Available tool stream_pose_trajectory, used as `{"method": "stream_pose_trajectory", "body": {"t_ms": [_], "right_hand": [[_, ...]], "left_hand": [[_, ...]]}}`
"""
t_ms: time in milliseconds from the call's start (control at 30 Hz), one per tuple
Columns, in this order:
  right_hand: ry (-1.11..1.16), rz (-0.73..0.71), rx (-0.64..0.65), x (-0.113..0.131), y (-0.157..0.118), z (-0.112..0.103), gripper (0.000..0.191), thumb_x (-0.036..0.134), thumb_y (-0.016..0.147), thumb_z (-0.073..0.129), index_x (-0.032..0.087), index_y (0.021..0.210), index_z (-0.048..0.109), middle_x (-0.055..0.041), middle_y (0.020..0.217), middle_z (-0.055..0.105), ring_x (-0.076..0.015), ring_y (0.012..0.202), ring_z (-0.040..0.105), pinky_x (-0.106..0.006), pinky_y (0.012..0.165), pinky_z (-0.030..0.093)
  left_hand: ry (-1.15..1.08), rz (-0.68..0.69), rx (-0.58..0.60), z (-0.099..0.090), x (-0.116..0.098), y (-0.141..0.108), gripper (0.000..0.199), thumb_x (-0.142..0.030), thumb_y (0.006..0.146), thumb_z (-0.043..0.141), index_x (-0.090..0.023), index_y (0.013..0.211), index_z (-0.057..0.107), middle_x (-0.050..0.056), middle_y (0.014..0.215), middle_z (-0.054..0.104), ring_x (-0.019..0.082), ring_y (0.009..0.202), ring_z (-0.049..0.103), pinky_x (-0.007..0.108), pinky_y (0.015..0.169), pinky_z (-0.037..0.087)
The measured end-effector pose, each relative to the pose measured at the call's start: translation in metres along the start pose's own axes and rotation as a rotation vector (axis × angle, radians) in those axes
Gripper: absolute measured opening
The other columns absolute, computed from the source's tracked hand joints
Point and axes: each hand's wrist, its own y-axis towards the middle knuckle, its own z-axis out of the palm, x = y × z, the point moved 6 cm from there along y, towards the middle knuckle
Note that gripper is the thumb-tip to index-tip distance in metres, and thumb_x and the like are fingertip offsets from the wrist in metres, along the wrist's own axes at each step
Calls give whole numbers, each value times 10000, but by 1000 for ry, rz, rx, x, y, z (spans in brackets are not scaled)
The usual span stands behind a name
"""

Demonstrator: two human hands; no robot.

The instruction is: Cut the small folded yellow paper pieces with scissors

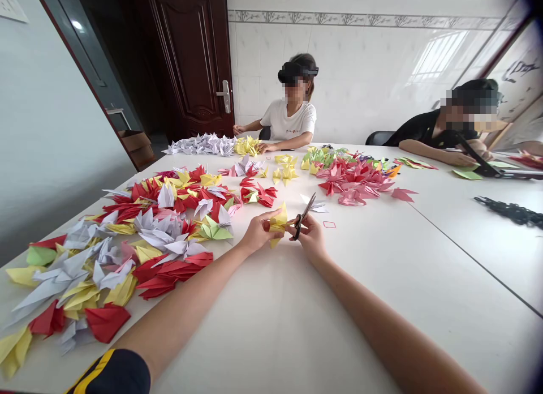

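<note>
Near the middle of the white table (271,315), my left hand (257,231) is closed on a yellow folded-paper piece (279,219). Black-handled scissors (300,219) are held in my right hand (311,234), blades pointing up and away. The fingertips of my right hand also meet the right edge of the yellow piece. Just beyond the scissors a white paper piece (316,206) lies on the table. To the left spreads a big pile of red, white and yellow folded-paper pieces (169,230).
A pink paper pile (358,179) lies beyond my right hand, and small yellow pieces (286,170) lie ahead. Black cord (509,212) rests at the right. One person (291,119) sits across the table, another (419,128) at the far right.
</note>
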Motion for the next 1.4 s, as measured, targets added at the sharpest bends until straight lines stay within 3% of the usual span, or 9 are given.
{"method": "stream_pose_trajectory", "body": {"t_ms": [233,400,700,833,1067,1400], "right_hand": [[17,-9,-29,-1,-1,0,429,479,641,837,227,837,552,-14,888,653,-170,668,663,-318,575,566],[6,12,-58,1,-4,0,440,480,644,837,229,848,538,-24,919,662,-200,741,683,-321,592,566],[-70,42,-112,8,-15,7,440,481,641,838,222,832,538,-54,951,678,-230,772,699,-330,606,564],[-7,33,-147,6,-14,6,395,482,686,804,216,828,548,-42,906,676,-222,758,696,-347,617,582],[63,-4,-138,6,-13,4,356,423,689,810,218,841,561,-35,891,679,-210,732,687,-354,618,590],[146,6,-144,7,-12,4,324,395,698,801,215,827,565,-30,869,689,-192,770,651,-301,588,559]], "left_hand": [[202,128,-16,1,-5,-1,637,-367,733,784,-236,1328,600,118,1354,565,248,1122,617,313,845,564],[296,186,-48,-1,-7,-1,485,-418,864,642,-245,1316,611,114,1347,579,248,1161,603,329,885,556],[252,214,-59,-1,-8,-1,594,-353,732,791,-197,1285,637,127,1264,633,242,1102,624,344,933,527],[125,108,-46,-1,-3,0,715,-367,652,850,-181,1303,620,136,1286,621,218,985,651,311,835,544],[-32,-66,-24,1,-4,-2,941,-363,550,905,-116,1379,535,53,849,730,176,789,643,284,749,511],[-106,-128,-38,-2,3,-1,987,-361,539,911,-127,1408,505,65,839,752,186,768,650,273,721,485]]}}
